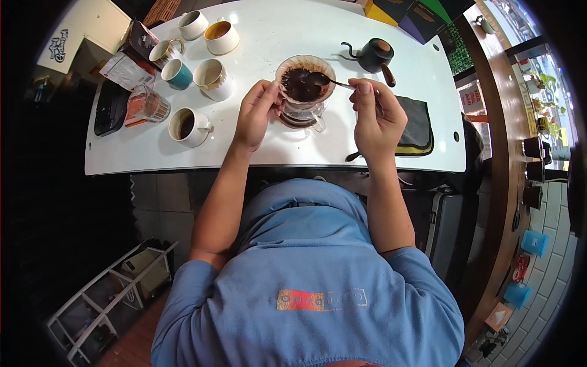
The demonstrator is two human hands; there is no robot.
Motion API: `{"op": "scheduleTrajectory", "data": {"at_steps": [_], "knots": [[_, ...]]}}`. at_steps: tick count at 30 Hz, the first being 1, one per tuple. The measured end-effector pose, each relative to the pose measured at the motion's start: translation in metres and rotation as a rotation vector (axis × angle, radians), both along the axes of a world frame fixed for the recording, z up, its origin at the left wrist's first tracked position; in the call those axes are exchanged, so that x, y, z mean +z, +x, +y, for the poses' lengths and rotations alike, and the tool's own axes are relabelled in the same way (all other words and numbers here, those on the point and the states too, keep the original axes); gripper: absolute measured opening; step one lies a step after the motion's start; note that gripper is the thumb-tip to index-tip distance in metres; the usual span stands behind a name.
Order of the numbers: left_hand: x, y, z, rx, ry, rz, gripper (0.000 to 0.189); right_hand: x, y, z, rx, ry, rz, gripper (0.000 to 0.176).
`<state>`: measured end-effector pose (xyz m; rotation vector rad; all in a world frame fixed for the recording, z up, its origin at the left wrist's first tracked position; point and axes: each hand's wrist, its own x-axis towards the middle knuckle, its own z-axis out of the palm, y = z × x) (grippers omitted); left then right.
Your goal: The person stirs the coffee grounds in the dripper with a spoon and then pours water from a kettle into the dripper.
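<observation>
My right hand (380,116) pinches the handle of a spoon (340,84) between thumb and fingers. The spoon's bowl reaches into dark, wet coffee grounds (298,85), which lie in a paper filter (304,60). A clear coffee dripper (299,109) carries the filter and sits on a glass server (319,124) with a handle. At the dripper's left side, my left hand (257,113) closes its thumb and fingers on the rim; some of those fingertips are hidden behind it.
Left on the white table (257,156) stand several cups, including a white mug (190,127) with dark liquid, and a ribbed glass (150,104). A black gooseneck kettle (374,56) is at the back right. A dark folded cloth (416,125) lies near my right hand.
</observation>
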<state>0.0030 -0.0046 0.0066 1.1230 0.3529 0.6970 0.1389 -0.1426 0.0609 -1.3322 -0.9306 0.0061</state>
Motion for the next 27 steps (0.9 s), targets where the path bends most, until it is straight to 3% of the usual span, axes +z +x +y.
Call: {"op": "scheduleTrajectory", "data": {"at_steps": [27], "knots": [[0.0004,-0.003,0.0006,-0.002,0.034,0.023,0.021,0.003,0.0074,-0.0038,0.001,-0.013,0.085,0.015]]}}
